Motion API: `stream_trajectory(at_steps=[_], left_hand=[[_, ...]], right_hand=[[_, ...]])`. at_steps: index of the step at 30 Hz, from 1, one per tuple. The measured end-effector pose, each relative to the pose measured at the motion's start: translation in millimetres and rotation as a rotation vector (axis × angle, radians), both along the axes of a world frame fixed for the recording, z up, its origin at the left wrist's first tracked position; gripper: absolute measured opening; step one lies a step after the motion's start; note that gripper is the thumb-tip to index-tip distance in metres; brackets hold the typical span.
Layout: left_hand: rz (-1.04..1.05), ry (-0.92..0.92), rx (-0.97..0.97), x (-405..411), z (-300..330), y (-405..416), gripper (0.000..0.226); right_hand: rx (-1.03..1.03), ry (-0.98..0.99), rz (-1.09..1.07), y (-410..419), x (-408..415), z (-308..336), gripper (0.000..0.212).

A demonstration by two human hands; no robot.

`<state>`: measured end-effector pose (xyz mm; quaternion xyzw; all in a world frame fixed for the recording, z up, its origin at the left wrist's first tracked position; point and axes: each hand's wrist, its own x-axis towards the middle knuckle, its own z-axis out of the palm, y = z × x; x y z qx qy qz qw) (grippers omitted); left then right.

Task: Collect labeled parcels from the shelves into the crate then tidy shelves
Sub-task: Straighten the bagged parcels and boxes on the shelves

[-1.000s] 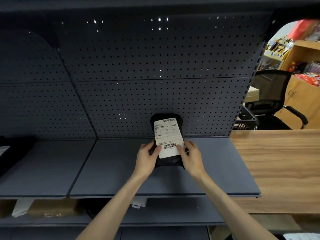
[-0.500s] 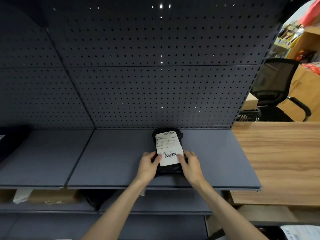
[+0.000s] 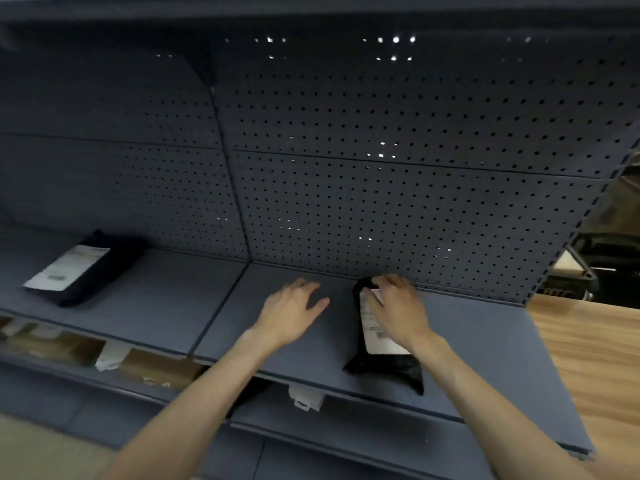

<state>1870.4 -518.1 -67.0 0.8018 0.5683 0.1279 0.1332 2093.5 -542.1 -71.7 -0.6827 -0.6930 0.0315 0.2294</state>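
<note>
Black parcel (image 3: 381,341) on shelf (image 3: 485,341): right hand (image 3: 398,308) grips its far end; left hand (image 3: 291,311) loose, fingers spread, empty.

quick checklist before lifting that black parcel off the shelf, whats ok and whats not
1. Right hand on the black parcel: ok, fingers lie over its far end, though whether they curl around it cannot be told.
2. Left hand helping: not ok, it is off the parcel, open above the shelf.
3. Label present and facing up: ok; its text is too blurred to read.
4. Parcel's position: ok, flat on the shelf, its near end at the front edge.
5. Crate to drop it in: cannot tell, none clearly in view.
6. Other parcels left: not ok, a second labeled parcel lies on the left shelf section.
</note>
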Motion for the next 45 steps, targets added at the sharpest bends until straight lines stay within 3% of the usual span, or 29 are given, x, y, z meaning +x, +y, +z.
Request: stream_trajectory(at_steps=[4, 6, 8, 13, 23, 32, 45], left_hand=[[0.129, 0.240, 0.267, -69, 38, 5, 0.059], [0.211, 0.299, 0.308, -109, 54, 0, 0.065], [0.303, 0.319, 0.332, -150, 67, -10, 0.059], [0.553, 0.308, 0.317, -251, 84, -45, 0.046], [0.842, 0.344, 0.308, -439, 121, -133, 0.039], [0.992, 0.389, 0.178, -580, 143, -175, 0.042], [1.125, 0.420, 0.164, -735, 154, -194, 0.044]], right_hand=[[0.018, -0.141, 0.199, 32, -69, 35, 0.046], [0.046, -0.175, 0.294, 44, -107, 50, 0.046], [0.064, -0.189, 0.382, 52, -148, 63, 0.047], [0.125, -0.235, 0.584, 60, -266, 89, 0.049], [0.193, -0.343, 0.892, 28, -503, 120, 0.041], [0.181, -0.268, 1.025, 2, -657, 140, 0.043], [0.231, -0.264, 1.173, 8, -827, 159, 0.043]])
